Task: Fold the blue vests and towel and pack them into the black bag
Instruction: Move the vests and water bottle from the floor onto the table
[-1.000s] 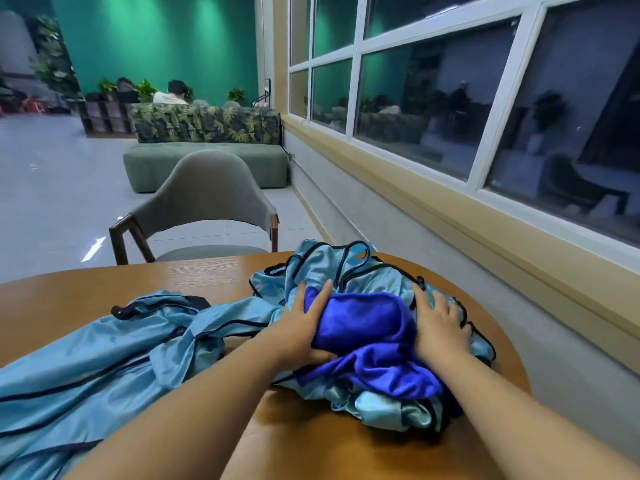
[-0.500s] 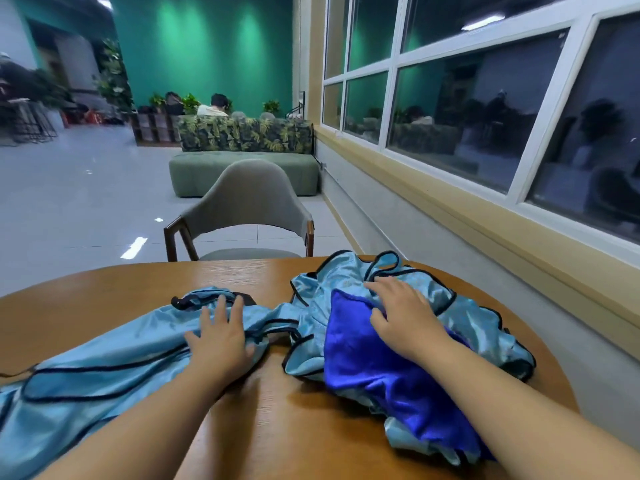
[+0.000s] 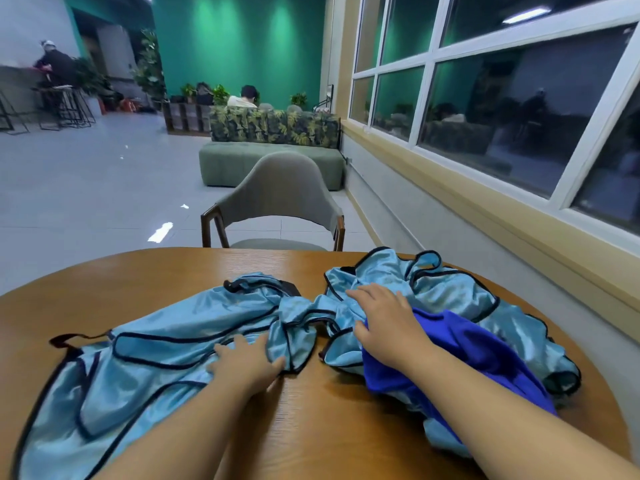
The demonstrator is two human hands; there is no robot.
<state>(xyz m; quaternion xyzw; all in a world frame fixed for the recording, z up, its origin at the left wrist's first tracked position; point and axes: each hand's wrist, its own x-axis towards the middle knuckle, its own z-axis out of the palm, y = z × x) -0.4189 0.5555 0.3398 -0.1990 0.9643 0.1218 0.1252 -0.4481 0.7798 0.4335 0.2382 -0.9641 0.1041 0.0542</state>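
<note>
A light blue vest with black trim lies spread over the left of the round wooden table. My left hand rests flat on its right edge, fingers straight. A second light blue vest is crumpled at the right, with a dark blue towel bunched on top of it. My right hand lies on that pile where towel and vest meet, fingers extended over the fabric. No black bag is in view.
A grey chair stands at the table's far side. A wall with large windows runs along the right. Farther back are a green sofa, plants and seated people.
My left hand left the towel pile and moved onto the left vest. The two vests have been drawn apart, and the camera view has tilted up and shifted left.
</note>
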